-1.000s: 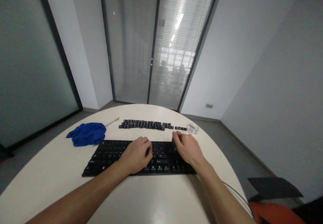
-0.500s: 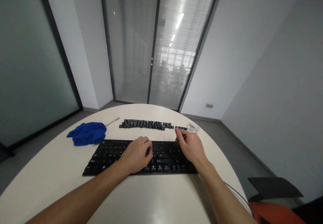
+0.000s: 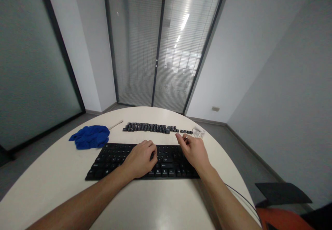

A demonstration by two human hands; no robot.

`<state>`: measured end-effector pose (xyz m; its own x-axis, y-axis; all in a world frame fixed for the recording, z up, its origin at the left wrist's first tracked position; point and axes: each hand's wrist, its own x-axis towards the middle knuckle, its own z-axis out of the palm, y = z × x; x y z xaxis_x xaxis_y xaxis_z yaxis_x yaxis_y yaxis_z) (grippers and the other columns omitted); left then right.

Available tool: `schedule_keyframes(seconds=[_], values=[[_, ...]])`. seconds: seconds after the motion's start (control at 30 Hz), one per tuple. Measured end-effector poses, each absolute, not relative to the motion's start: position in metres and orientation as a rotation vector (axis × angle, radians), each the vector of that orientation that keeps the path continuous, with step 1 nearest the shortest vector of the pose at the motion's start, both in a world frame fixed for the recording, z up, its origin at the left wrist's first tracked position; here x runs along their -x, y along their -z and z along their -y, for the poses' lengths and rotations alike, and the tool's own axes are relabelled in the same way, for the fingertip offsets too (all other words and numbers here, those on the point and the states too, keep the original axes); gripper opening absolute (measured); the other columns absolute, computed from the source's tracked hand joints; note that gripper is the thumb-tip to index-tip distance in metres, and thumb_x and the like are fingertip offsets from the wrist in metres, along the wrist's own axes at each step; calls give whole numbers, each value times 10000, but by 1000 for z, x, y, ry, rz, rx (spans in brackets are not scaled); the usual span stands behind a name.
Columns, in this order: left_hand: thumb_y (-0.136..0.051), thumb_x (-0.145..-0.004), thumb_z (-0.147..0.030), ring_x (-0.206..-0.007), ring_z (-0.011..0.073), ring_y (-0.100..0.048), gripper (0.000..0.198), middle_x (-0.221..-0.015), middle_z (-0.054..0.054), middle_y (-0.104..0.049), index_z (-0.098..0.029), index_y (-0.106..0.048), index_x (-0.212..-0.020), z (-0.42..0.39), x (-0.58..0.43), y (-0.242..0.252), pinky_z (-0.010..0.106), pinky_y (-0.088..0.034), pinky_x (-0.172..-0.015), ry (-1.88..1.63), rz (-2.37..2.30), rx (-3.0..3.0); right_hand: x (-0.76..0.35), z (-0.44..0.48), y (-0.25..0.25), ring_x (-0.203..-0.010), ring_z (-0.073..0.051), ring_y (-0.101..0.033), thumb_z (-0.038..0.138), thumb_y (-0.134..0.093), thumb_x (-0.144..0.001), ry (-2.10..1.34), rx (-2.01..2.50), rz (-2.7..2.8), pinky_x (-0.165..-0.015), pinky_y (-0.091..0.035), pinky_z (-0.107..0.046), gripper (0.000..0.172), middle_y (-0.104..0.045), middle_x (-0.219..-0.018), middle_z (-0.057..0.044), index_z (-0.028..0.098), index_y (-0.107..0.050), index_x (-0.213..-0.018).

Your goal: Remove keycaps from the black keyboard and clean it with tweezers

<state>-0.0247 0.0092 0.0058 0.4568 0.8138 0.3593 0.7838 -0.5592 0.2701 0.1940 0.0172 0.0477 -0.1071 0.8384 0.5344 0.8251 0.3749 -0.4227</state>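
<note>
A black keyboard [image 3: 114,157] lies across the white round table before me, with part of its right end hidden behind my right hand. My left hand [image 3: 142,158] rests on its middle, fingers curled down against it and fingertips out of sight. Over the right part of the keyboard is my right hand [image 3: 195,152], raised a little, its fingers bent in and its thumb pointing up and left. Whatever those fingers hold, if anything, is too small or hidden to make out. Beyond the keyboard, loose black keycaps [image 3: 147,127] stand in rows.
To the left lies a crumpled blue cloth [image 3: 90,137], with a thin pale stick [image 3: 116,124] beside it. A small clear plastic bag [image 3: 198,131] sits past my right hand. A black cable [image 3: 240,193] runs off the right edge, near an orange and black chair [image 3: 282,219].
My right hand has shifted slightly left and down, away from the keycap row, and its thumb stands out more. My left hand has stayed in place.
</note>
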Motion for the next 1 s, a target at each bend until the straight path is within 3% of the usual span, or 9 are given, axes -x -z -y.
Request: schedule_keyframes(seconds=[0.37, 1.0], values=[[-467, -883, -196, -881, 219, -535, 136, -875, 56, -597, -202, -586, -818, -9, 24, -6, 352, -443, -810, -713, -1448, -2620, -196, -19, -45, -507, -152, -595, 399, -413, -968, -33, 1415, 1926, -569, -351, -254, 456, -621, -531, -18, 210, -553, -577], [-474, -878, -186, -876, 218, -537, 116, -870, 50, -589, -196, -570, -813, -9, 23, -7, 348, -434, -808, -712, -1433, -2648, -190, -14, -41, -528, -136, -593, 388, -456, -956, 229, 1421, 2121, -562, -305, -244, 417, -649, -557, -15, 200, -583, -607]])
